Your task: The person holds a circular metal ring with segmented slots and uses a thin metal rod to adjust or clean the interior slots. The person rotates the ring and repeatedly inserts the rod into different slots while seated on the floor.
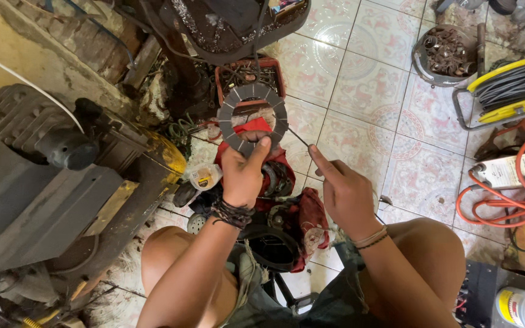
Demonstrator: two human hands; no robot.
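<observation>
The grey ring-shaped disc (252, 116) stands upright above the floor, pinched at its lower edge by the left hand (242, 173), fingers closed on it. The right hand (343, 191) holds a thin wire (299, 139), forefinger stretched toward the disc. Left of the fingers lies a small round container with yellow label (204, 176); far right a white-and-red box (507, 171).

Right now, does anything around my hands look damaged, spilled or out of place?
Nothing looks broken. The grey ring disc in your left hand seems intact. Your right hand holds a thin wire. The oddest part is the clutter: red rags and dark parts piled on the tiled floor between your knees.
</observation>
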